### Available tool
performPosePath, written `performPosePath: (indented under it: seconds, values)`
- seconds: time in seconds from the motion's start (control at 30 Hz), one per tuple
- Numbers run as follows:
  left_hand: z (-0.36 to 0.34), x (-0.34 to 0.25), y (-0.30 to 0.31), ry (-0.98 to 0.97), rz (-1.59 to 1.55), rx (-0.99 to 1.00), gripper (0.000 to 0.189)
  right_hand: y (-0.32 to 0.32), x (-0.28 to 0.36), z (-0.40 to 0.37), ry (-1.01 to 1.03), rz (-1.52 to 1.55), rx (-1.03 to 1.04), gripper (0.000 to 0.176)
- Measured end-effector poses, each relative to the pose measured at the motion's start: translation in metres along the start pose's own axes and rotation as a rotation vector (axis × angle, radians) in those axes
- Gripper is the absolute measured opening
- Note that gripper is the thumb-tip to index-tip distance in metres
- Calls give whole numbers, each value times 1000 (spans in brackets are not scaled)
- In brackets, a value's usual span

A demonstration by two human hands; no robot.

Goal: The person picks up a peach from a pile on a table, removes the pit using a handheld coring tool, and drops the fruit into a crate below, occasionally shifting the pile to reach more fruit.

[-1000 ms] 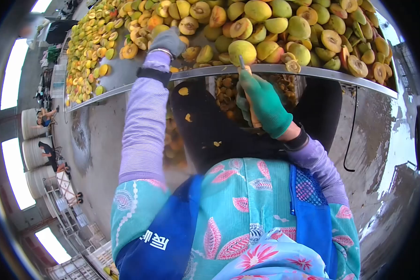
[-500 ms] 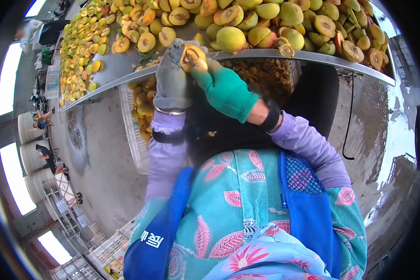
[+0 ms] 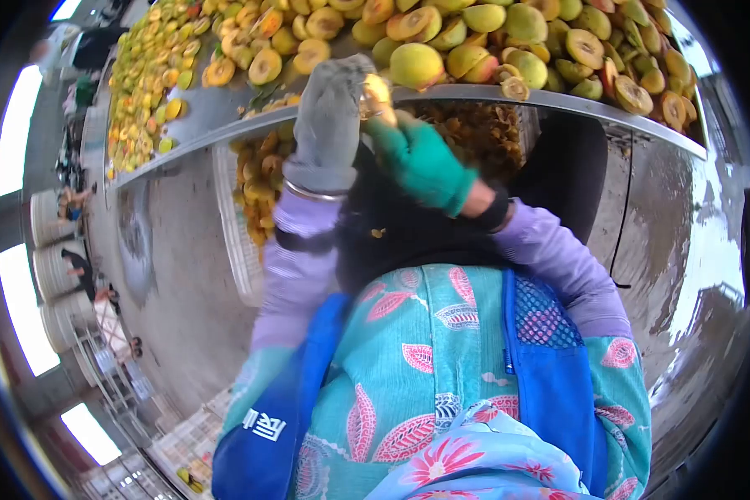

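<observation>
My left hand, in a grey glove, is closed around a yellow peach half just above the near edge of the metal table. My right hand, in a green glove, has its fingers curled in against the peach from the right. Something small and shiny shows between the peach and the green fingertips, but blur and the fingers hide what it is. Beyond my hands lie many halved peaches, some with the pit side up, and a larger yellow-green peach.
The metal table's raised rim curves across in front of me. Below it stand a white crate with peach pieces and a heap of brown-orange scraps. A black cord hangs at right. People sit near large pale tubs at far left.
Both hands have shifted slightly right with the peach half. The left hand has turned the peach so its cut face, visible before, now shows mostly edge-on. The right hand is blurred by motion.
</observation>
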State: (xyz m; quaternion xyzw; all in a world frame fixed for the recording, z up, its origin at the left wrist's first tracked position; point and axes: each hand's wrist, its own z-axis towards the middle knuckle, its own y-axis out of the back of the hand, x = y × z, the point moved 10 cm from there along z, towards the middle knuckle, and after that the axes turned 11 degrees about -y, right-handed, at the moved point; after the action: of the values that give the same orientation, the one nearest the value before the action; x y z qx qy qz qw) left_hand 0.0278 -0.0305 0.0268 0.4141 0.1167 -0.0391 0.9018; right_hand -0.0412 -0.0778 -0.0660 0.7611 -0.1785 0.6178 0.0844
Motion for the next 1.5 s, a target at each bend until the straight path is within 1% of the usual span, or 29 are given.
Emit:
performPosePath:
  seconds: [0.03,0.07,0.1,0.17,0.2,0.23,0.27,0.3,0.33,0.4,0.43,0.47,0.5,0.57,0.6,0.63,0.7,0.73,0.77,0.8,0.83,0.9,0.93,1.03,1.13,1.23,1.33,1.43,1.5]
  values:
    - [-8,22,-14,259,-506,43,20,5,3,-4,64,-37,37,40]
    - [-1,3,-5,62,-96,117,19,0,-7,-4,-16,-24,88,37]
    - [12,-23,-9,-126,323,213,17,-3,-6,-7,-68,8,100,31]
    - [-7,7,-32,-53,432,53,15,-7,-4,-13,-175,73,119,20]
    - [-10,30,-30,204,82,-76,14,-4,-6,-12,-146,101,107,23]
    - [-22,45,-39,449,-287,-212,14,2,-14,-9,-73,86,73,28]
    - [-40,46,-57,686,-673,-349,14,7,-21,-6,-1,69,38,34]
    - [-57,38,-76,906,-1075,-486,14,12,-21,-6,127,13,-22,43]
    - [-39,22,-30,875,-402,-204,13,8,-22,-9,-52,85,61,42]
    - [-35,29,-28,692,-497,-336,14,-7,-14,-11,-172,270,171,41]
    - [-30,29,-25,586,-544,-396,15,-10,-15,-10,-190,271,197,41]
    - [-18,10,-11,308,16,-198,17,-13,-15,-7,-207,271,223,40]
    - [-24,21,-16,292,-201,-126,17,-17,-15,-5,-225,272,249,39]
    - [-31,31,-34,229,-683,49,19,-13,0,-14,-258,125,276,39]
    - [-28,26,-20,184,-652,49,20,-10,-1,-8,-248,35,280,38]
    - [-24,16,-9,138,-614,44,22,-12,8,-10,-233,62,281,38]
    - [-57,49,-10,519,-600,-276,19,-5,3,-6,-132,-195,141,38]
    - [-49,49,-14,495,-839,-313,17,-6,3,-7,-10,-196,57,38]
    - [-14,1,14,195,-207,-64,19,-8,3,-9,113,-200,-22,38]
    - [-25,13,6,402,-482,-142,20,-10,8,-11,197,-209,-74,36]
    - [-39,24,-9,615,-756,-218,21,-11,5,-11,169,-218,-71,36]
    - [-47,27,-22,750,-1206,-363,25,-14,6,-16,110,-227,-55,37]
    - [-49,26,-27,811,-1428,-437,27,-15,12,-18,100,-280,-68,37]
    - [-56,29,-24,905,-1216,-364,37,-16,19,-20,123,-317,-52,36]
    - [-44,25,-8,687,-867,-310,44,-14,26,-23,158,-404,-31,34]
    - [-49,23,-14,853,-1159,-410,44,-17,19,-26,131,-272,-46,34]
    - [-56,23,-22,924,-1366,-453,45,-25,13,-26,42,-67,22,35]
    - [-58,23,-19,879,-1285,-481,49,-23,23,-36,237,-103,-78,36]
    - [-62,25,-22,879,-1364,-500,51,-22,25,-38,266,-148,-120,37]
